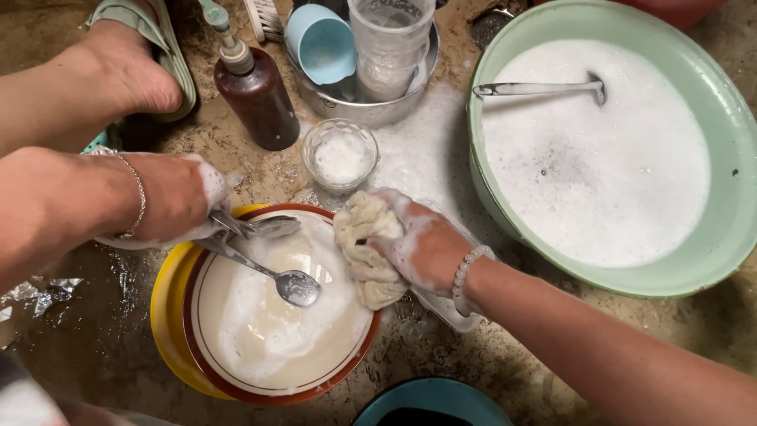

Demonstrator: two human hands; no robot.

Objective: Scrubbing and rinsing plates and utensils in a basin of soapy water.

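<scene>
At the near edge of the ground sits a blue bowl (432, 401), partly out of view. Just beyond it a red-rimmed plate (272, 315) rests in a yellow bowl (169, 315), both soapy and not yet rinsed. The left hand (169, 197) is closed around spoons (264, 252) over the plate; the right hand (422, 244) squeezes a soapy cloth (367, 252) at the plate's right rim. Farther off stand a small glass bowl (341, 154) of foam and a green basin (714, 237) of suds holding a ladle (536, 88). At the far edge are a brown pump bottle (256, 95), seemingly unlabelled, and a metal pot (371, 106) with cups, probably unwashed.
</scene>
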